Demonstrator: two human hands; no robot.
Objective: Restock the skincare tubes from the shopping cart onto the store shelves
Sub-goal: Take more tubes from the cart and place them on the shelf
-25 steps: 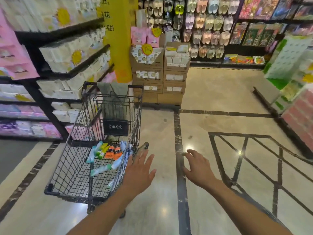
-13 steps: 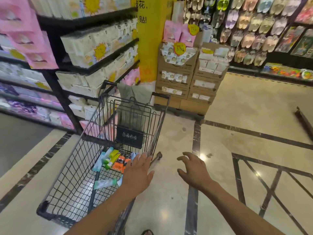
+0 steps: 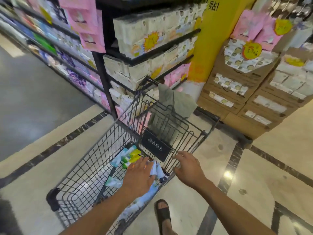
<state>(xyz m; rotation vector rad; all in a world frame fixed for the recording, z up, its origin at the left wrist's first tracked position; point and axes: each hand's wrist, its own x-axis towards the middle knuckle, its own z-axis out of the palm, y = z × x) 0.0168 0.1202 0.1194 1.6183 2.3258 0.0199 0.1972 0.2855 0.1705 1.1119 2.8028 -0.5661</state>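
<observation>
Blue, white and green skincare tubes (image 3: 131, 155) lie on the floor of the wire shopping cart (image 3: 94, 160), under the left hand (image 3: 140, 175), whose straight fingers grasp nothing. The right hand (image 3: 188, 167) hovers loosely spread beside the cart's rim, empty. Stocked shelves (image 3: 152, 53) stand beyond.

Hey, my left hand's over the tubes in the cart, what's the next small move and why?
Probably lower the left hand and curl its fingers round one of the skincare tubes beneath it: that hand is open and empty, the tubes lie loose in the shopping cart, and the right hand hovers empty by its rim.
</observation>
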